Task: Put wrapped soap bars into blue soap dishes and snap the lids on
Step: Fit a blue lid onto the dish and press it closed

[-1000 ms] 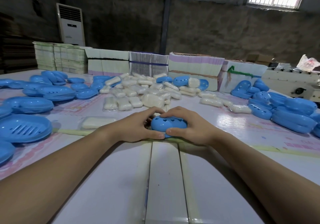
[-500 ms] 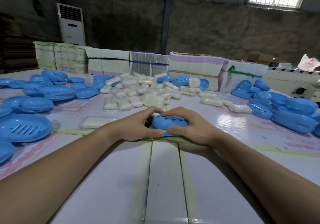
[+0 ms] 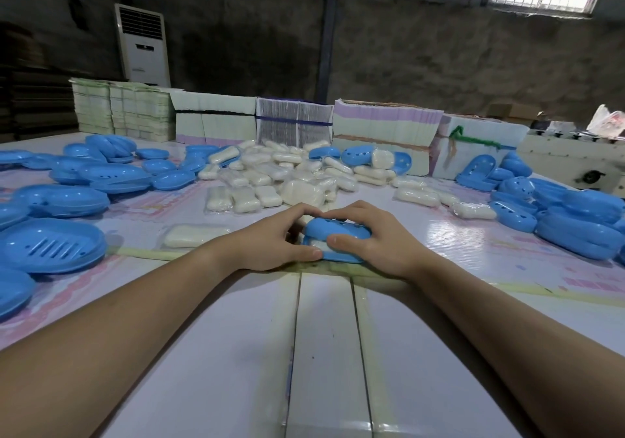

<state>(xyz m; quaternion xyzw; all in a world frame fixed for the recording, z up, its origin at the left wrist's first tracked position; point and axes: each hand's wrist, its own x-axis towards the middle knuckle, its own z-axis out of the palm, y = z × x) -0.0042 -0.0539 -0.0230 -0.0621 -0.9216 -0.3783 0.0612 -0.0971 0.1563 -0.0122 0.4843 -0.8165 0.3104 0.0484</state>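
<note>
A blue soap dish (image 3: 341, 255) lies on the table in front of me with its perforated blue lid (image 3: 334, 228) over it. A sliver of white wrapped soap (image 3: 318, 244) shows in a gap at the near left, so the lid sits slightly raised there. My left hand (image 3: 270, 241) grips the dish's left end, thumb on the front edge. My right hand (image 3: 382, 238) grips the right end, thumb on the lid's front and fingers curled over the top. A pile of wrapped soap bars (image 3: 291, 177) lies behind.
One wrapped soap bar (image 3: 192, 235) lies left of my hands. Blue dish bases (image 3: 50, 246) and stacks of them crowd the left edge; blue lids (image 3: 575, 224) are heaped at the right. Bundled flat cartons (image 3: 382, 133) line the table's back. A machine (image 3: 581, 163) stands at far right.
Both hands stayed on the dish. The lid's near left edge has lifted a little, and white soap now shows in the gap.
</note>
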